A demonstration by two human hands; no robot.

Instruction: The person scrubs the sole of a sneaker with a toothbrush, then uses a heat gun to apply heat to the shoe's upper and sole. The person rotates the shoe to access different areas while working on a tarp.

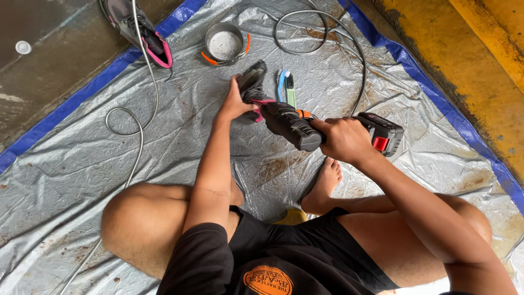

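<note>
Drill [305, 128] long axis level, nose toward shoe [252, 82], upper left.

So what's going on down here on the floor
A person sits on a silver tarp with blue edging. Their right hand grips a cordless power tool by its handle, its front end pointed at a dark shoe with pink trim that their left hand steadies. A second shoe, a metal bowl and a grey cable lie nearby.
</note>
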